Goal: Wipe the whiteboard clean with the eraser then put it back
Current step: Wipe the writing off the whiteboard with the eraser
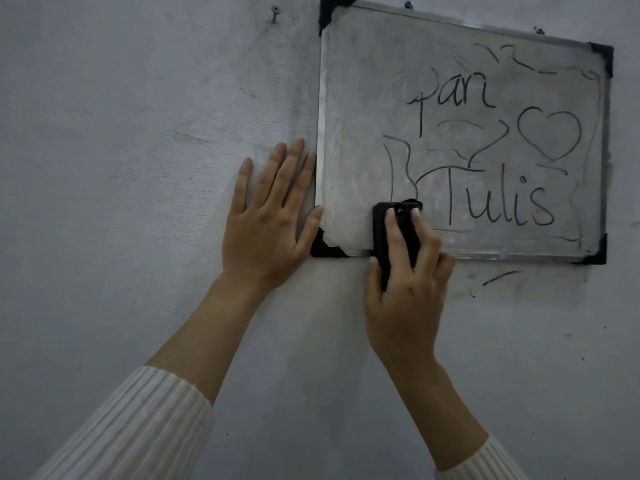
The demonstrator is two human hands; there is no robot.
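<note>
A small whiteboard (363,98) with a metal frame and black corner caps hangs on the wall at the upper right. Its left part looks smeared grey, while black marker writing, scribbled lines and a heart cover the middle and right. My right hand (407,296) grips a black eraser (381,230) and presses it upright against the board's lower edge, near the bottom left corner. My left hand (266,216) lies flat on the wall with fingers spread, its thumb touching the board's lower left corner.
The pale grey wall (138,168) fills the view. A nail (275,13) sticks out at the upper left. Dark marker smudges (502,277) stain the wall just under the board.
</note>
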